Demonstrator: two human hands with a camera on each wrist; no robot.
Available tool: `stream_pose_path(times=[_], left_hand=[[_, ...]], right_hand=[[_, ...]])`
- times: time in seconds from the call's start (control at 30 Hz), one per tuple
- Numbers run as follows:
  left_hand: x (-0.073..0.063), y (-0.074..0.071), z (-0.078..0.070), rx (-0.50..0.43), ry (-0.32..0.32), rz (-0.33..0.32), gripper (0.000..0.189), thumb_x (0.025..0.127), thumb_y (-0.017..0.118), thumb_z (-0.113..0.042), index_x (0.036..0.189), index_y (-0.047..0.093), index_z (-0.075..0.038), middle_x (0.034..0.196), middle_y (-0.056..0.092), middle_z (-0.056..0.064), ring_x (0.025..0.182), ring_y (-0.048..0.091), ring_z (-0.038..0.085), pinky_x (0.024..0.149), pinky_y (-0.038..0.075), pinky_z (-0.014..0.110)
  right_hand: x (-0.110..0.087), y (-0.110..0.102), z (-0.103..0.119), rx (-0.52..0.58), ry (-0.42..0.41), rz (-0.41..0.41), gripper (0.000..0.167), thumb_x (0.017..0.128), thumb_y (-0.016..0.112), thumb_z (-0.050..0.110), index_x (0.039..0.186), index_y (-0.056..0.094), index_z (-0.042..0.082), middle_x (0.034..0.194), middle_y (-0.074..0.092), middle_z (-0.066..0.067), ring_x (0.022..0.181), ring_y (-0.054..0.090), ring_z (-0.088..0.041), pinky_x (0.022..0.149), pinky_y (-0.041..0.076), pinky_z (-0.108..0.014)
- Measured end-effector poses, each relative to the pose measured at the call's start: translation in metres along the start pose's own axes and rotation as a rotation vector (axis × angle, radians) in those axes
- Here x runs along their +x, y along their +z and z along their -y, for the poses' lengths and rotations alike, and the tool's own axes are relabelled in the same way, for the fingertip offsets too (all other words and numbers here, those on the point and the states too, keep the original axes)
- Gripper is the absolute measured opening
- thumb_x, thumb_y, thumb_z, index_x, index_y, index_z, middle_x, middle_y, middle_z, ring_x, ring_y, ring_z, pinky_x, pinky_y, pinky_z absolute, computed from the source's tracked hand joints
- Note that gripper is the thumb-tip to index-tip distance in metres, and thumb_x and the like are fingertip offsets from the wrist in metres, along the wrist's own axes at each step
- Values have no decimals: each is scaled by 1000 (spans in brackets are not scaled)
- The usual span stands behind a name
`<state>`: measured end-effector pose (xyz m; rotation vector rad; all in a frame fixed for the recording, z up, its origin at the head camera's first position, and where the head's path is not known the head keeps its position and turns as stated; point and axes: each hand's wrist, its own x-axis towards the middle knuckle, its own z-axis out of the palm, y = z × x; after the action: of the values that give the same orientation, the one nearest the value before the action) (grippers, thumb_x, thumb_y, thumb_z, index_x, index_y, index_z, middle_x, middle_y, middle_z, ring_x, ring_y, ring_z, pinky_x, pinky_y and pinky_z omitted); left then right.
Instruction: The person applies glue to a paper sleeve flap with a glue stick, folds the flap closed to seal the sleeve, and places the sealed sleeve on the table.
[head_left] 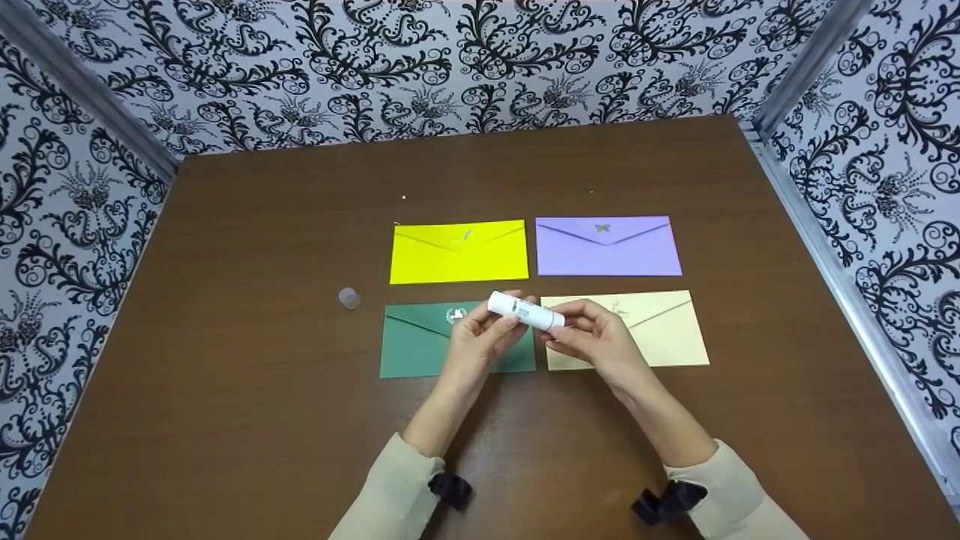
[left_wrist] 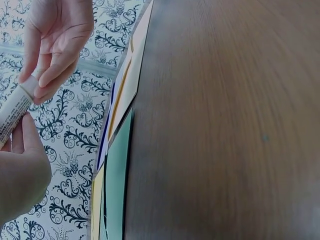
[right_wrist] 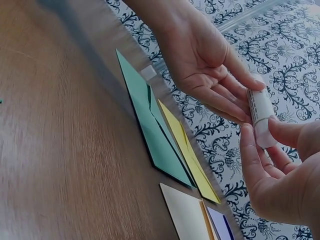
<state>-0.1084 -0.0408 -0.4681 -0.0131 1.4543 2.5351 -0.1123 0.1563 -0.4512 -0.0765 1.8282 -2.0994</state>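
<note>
Holding a white glue stick [head_left: 526, 311] between both hands, above the near row of envelopes: left hand [head_left: 480, 337] pinching one end with curled fingers, right hand [head_left: 592, 335] pinching the other end. Showing as a short white tube with small grey print, lying tilted, its right end lower. Lying flat on the brown table [head_left: 225, 375] beneath: green envelope [head_left: 409, 345] and cream envelope [head_left: 667, 330], flaps closed, contents hidden. Resting further left, a small clear cap [head_left: 348, 298]. Lying beyond, yellow envelope [head_left: 457, 251] and purple envelope [head_left: 607, 246]. Revealing the fingertip grip close up only in the wrist views; laying out all four envelopes only in the head view.
</note>
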Motion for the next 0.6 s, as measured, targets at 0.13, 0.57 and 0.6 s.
stream_pose_path(times=[0.13, 0.57, 0.6], left_hand=[[0, -1, 1, -9, 4, 12, 50, 96, 65, -7, 139, 48, 10, 129, 68, 15, 118, 67, 17, 102, 53, 36], [0, -1, -1, -8, -1, 14, 49, 97, 63, -6, 140, 47, 10, 134, 63, 22, 118, 67, 17, 103, 52, 37], [0, -1, -2, -11, -3, 15, 49, 97, 63, -6, 140, 47, 11, 133, 64, 21, 118, 67, 17, 104, 52, 37]], right_hand=[[0, 0, -2, -9, -37, -21, 35, 91, 67, -3, 123, 53, -8, 105, 68, -3, 95, 71, -12, 90, 60, -33], [1, -1, -2, -2, 42, -32, 32, 102, 56, 14, 126, 56, -7, 104, 70, -2, 91, 73, -16, 86, 61, -33], [1, -2, -2, -3, 41, -31, 31, 102, 56, 14, 125, 56, -7, 103, 70, -2, 91, 73, -16, 86, 61, -33]])
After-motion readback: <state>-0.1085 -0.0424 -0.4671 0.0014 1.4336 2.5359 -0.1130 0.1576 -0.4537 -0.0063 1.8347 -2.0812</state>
